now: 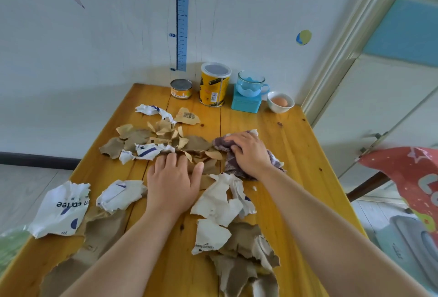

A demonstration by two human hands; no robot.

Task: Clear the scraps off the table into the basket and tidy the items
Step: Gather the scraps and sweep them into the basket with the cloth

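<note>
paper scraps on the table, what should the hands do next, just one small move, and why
Likely sweep the cloth that the right hand grips leftward, pushing the torn scraps against the left hand, which lies flat on them. Scraps lie scattered across the table, so bunching them into one pile seems the step before lifting them out.

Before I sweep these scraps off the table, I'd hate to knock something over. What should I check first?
1. Right hand grip on cloth: ok, fingers curled on it.
2. Left hand free: ok, flat on the scraps.
3. Scraps gathered in one pile: not ok, spread near and far.
4. Egg bowl clear of the scraps: ok, at the back corner.
5. Glass cup upright on teal tin: ok.
6. Basket in place: cannot tell, not clearly in view.
</note>
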